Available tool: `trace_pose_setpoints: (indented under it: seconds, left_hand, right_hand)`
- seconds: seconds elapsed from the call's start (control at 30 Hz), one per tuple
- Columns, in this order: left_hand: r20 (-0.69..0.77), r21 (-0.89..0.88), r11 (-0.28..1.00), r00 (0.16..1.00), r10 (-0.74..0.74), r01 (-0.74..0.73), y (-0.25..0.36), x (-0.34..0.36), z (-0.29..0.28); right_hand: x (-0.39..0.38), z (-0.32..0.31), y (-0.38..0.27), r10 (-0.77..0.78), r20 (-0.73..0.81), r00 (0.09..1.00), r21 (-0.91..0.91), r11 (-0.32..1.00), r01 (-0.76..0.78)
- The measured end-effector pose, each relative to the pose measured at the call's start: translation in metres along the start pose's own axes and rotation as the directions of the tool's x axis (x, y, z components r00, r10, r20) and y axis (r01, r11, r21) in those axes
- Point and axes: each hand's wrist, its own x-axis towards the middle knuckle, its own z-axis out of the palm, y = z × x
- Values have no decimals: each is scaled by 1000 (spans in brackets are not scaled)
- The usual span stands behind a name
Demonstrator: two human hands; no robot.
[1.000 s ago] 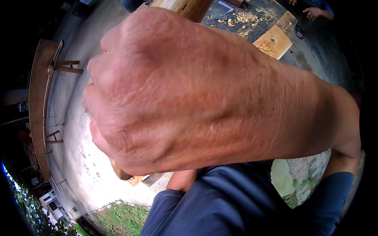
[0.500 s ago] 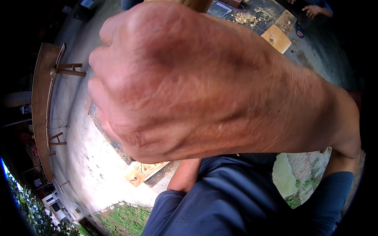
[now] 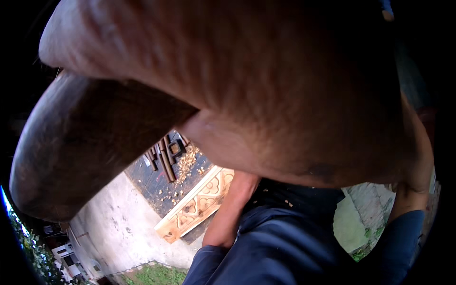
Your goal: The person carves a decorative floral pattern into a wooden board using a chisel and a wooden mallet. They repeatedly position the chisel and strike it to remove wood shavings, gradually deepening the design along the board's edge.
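Observation:
My right hand (image 3: 190, 57) fills the upper middle, very close and partly in shadow, its fingers closed. From its underside a thick, dark, round-ended wooden mallet (image 3: 61, 156) slants down to the left, gripped in that hand. Below, a pale wooden board (image 3: 197, 204) with carved flower and line patterns lies on a dark worktable (image 3: 148, 183). My left forearm (image 3: 225, 213) comes up from the lower edge and reaches over the board's near right end. The fingers of my left hand are hidden behind the right arm.
Several chisels (image 3: 166, 159) with brown handles lie on the worktable beside a small square dark container (image 3: 176, 147). Wood shavings (image 3: 188, 164) are scattered near them. Concrete floor (image 3: 111, 223) stretches left, with grass (image 3: 154, 274) at the bottom and stone slabs (image 3: 363, 216) at right.
My right hand has turned, and the mallet's dark end has swung into view at the left. The chisels and more of the carved board now show beneath it.

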Motion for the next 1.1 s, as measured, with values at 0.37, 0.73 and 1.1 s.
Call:
trace_pose_setpoints:
  seconds: [0.37,0.73,1.1]
  left_hand:
    - [126,-46,983,977,-170,176,20,13,4]
    - [74,-189,924,943,-325,333,6,-3,-3]
    - [89,-755,495,816,-571,429,-18,-8,-2]
  right_hand:
    - [48,-8,16,-294,-18,956,-323,906,273]
    - [40,-19,20,-320,-4,947,-397,870,292]
    - [-15,-2,16,235,80,969,141,959,-244]
